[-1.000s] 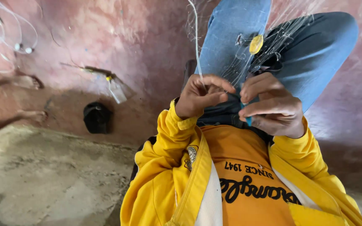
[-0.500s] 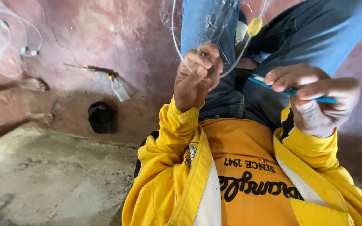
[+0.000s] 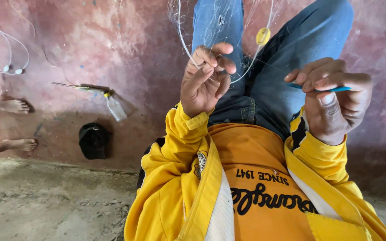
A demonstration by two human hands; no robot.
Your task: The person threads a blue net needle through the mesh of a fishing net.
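Note:
I sit on the floor in a yellow jacket, orange shirt and blue jeans. My left hand [image 3: 205,80] pinches a white cord and the fine clear fishing net [image 3: 215,22] draped over my knees. My right hand [image 3: 336,98] is closed on a thin blue netting needle [image 3: 331,89], held out to the right of my lap. A small yellow oval float [image 3: 263,36] hangs on the net cord between my knees. A thin line runs from the cord toward the needle.
On the reddish floor to the left lie a black cap [image 3: 94,140], a small clear plastic bottle [image 3: 115,107] and a thin stick-like tool [image 3: 74,87]. Another person's bare feet [image 3: 16,107] show at the left edge. White cord with floats [image 3: 5,62] loops at top left.
My hands, close together over my lap a second ago, have drawn apart. The right hand has pulled the blue needle out to the right; the left still holds the cord.

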